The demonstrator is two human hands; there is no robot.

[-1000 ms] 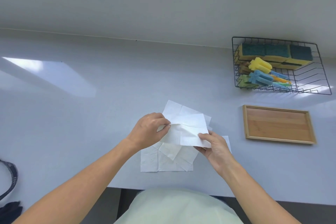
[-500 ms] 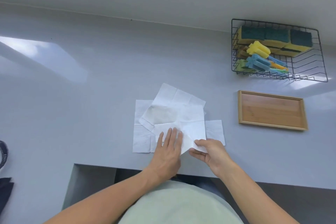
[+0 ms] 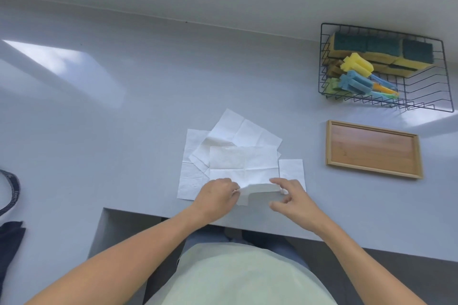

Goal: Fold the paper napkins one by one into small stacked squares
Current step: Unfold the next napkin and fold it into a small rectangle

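While pinched by both hands [image 3: 218, 195] [image 3: 292, 195], white creased napkin [image 3: 243, 163] (near edge lifted).

We note that the left hand [image 3: 216, 196] covers the near left corner of the top napkin [image 3: 244, 166], so we cannot see its fingertips or how they lie on the paper. The spread napkins [image 3: 192, 178] beneath are largely covered; we cannot count them. At the left edge, a dark strap [image 3: 13, 189] and dark cloth [image 3: 10, 242] are cut off. In the wire basket [image 3: 443, 86], we cannot separate the lower sponges [image 3: 333, 70]. The person's torso hides the desk's [image 3: 124, 131] near edge.
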